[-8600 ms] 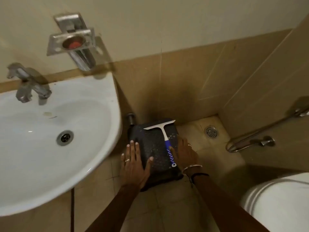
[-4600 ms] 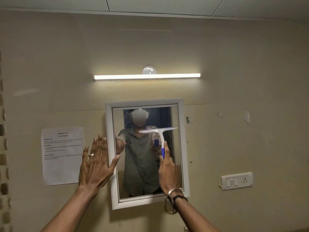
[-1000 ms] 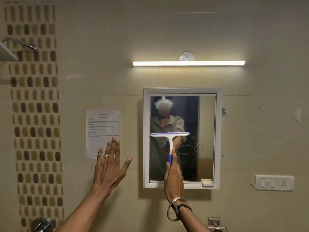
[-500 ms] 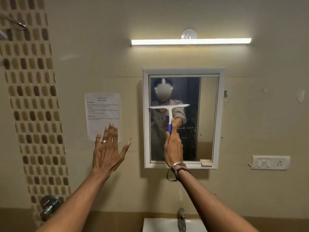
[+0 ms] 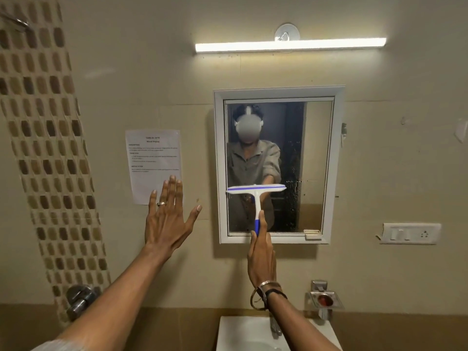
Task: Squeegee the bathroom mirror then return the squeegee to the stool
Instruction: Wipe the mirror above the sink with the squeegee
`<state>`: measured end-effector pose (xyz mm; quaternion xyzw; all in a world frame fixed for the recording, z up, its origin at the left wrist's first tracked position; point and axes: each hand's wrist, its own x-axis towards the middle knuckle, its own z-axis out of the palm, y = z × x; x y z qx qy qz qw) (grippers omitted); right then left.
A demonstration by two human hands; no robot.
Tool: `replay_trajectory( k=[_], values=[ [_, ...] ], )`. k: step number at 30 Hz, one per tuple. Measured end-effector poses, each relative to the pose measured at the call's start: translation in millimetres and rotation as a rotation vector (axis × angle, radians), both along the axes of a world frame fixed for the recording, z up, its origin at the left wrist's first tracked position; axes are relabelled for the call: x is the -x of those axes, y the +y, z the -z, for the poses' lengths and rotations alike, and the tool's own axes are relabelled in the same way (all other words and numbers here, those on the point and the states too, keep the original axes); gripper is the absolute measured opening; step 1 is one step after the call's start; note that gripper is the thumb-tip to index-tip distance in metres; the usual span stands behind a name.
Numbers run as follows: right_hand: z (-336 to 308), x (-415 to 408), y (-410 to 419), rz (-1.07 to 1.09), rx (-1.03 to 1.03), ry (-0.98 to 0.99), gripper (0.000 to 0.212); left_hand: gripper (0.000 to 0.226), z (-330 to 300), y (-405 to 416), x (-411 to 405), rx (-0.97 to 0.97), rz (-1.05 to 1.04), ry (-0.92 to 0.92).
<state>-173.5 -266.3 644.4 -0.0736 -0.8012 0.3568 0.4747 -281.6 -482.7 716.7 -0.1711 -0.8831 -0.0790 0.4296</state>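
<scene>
The white-framed mirror hangs on the beige wall above the sink. A white squeegee with a blue grip lies with its blade level on the left half of the glass, a little below the middle. My right hand is closed around the blue grip, below the mirror's lower edge. Water drops remain in a dark strip right of the blade. My left hand is flat against the wall left of the mirror, fingers spread. The stool is out of view.
A white sink with a tap sits directly below. A printed paper sheet is taped left of the mirror. A metal soap holder and a switch plate are at the right. A tube light glows above.
The squeegee blade has slid down the left half of the mirror with my right hand. My left hand stays spread on the wall. The view has tilted slightly.
</scene>
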Motion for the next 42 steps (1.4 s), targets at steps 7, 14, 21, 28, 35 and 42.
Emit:
replay_trajectory(
  k=[7,14,21,28,35,42],
  values=[
    [-56,6,16,0.048,0.068,0.129,0.055,0.089,-23,25,-6,-0.026,0.106,0.114],
    [-93,17,45,0.083,-0.003,0.05,0.06,0.091,-30,60,-1,-0.027,0.157,0.136],
    [-28,4,38,0.066,0.007,-0.009,0.061,0.09,-34,87,2,-0.031,0.203,0.166],
    [33,-14,37,0.099,-0.015,-0.088,0.083,0.092,-34,97,-2,-0.017,0.237,0.153],
    [-35,-15,58,0.059,0.075,0.079,0.06,0.091,-31,100,-2,-0.006,0.226,0.165],
    [-86,-3,97,0.134,0.008,0.05,0.062,0.09,-36,105,1,-0.027,0.25,0.171]
  ],
)
